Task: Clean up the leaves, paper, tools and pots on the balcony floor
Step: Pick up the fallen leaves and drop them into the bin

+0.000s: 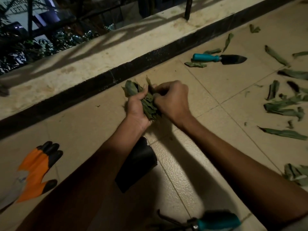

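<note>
Both hands, the left hand and right hand, squeeze a bunch of green leaves tight. The bunch stands almost upright, tips pointing away. A teal-handled black trowel lies flat on the tan tiled floor, blade pointing right.

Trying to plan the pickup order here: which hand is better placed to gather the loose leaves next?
Probably the right hand. Most loose leaves lie on the tiles on its side, and the left hand is wrapped round the leaf bundle, so it can hold that while the right lets go and reaches.
</note>
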